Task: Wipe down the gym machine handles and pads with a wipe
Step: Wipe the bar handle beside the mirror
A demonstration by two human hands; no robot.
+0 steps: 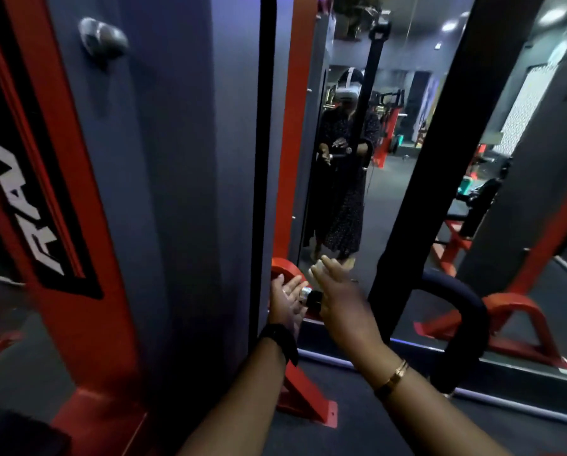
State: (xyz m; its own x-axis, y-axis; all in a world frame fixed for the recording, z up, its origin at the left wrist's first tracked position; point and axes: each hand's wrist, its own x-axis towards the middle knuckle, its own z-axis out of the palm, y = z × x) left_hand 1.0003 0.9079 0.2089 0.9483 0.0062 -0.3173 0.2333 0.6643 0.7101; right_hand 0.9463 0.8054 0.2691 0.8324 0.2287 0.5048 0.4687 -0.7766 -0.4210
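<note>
1. Nearest us are our two forearms, the right with a thin gold bracelet point(394, 378) and the left with a black wristwatch point(280, 337). Both reach down toward the lower right edge of the tall red-and-grey steel machine column point(176, 192).
2. The short machine handle with a chrome end and black grip point(310, 296) sits between our hands, just off that edge of the column and in front of the large wall mirror point(390, 192).
3. Our left hand point(285, 299) is released, with straight fingers touching the chrome end. Our right hand point(339, 304) lies flat over the black grip, unclenched. A pale patch at its fingertips is probably the white wipe point(318, 267), though blur stops us being sure.
4. Neither hand wraps the handle. We judge it could twist or swing away under a wiping stroke, so the underside would be missed.
5. A wipe pressed only by straight fingers could slide off and fall onto the dark rubber floor point(357, 422), picking up dirt.
6. A swinging chrome end could knock the mirror or the edge of the column.
7. The thick black curved padded bar point(463, 301) to the right, near the bottom edge of the mirror, could easily be overlooked while we attend to the handle.
</note>
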